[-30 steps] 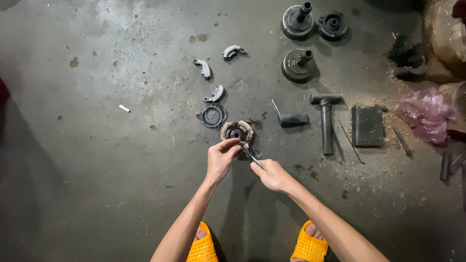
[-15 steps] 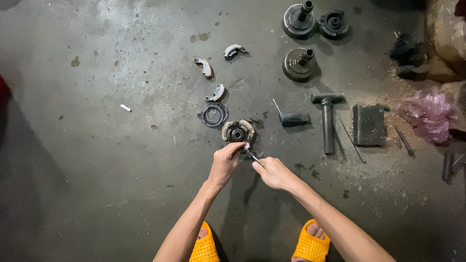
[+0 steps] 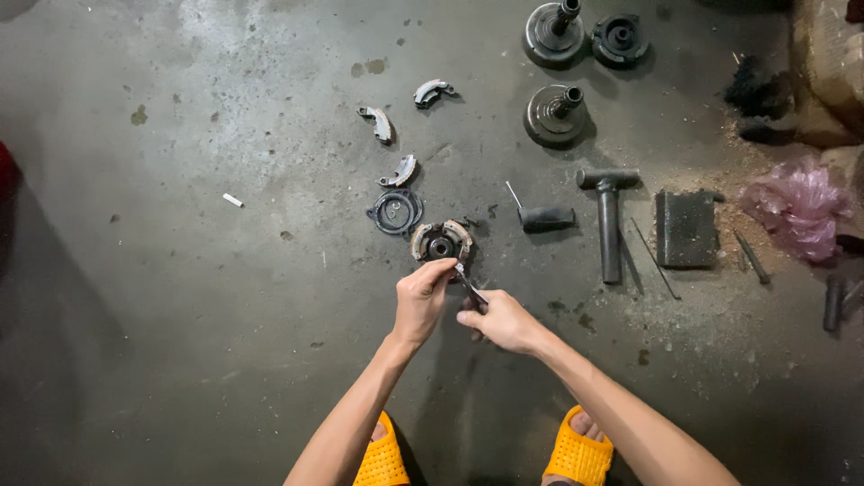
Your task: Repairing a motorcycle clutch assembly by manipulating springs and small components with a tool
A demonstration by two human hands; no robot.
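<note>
Your left hand (image 3: 421, 301) pinches the near edge of the round clutch assembly (image 3: 441, 242) lying on the concrete floor (image 3: 180, 315); your right hand (image 3: 498, 321) has its grip pressed together around a thin metal tool (image 3: 470, 284), probably pliers, whose tip touches that assembly. A dark ring (image 3: 394, 212) lies just beside it; a hammer (image 3: 609, 216) rests well to the right.

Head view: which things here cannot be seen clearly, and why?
- Tool in the right hand: kind unclear; fingers cover most of it.
- Round part: its near edge is hidden behind the left hand.
- Pink bag: contents not visible.
- Brown object: cut off by the right edge.
</note>
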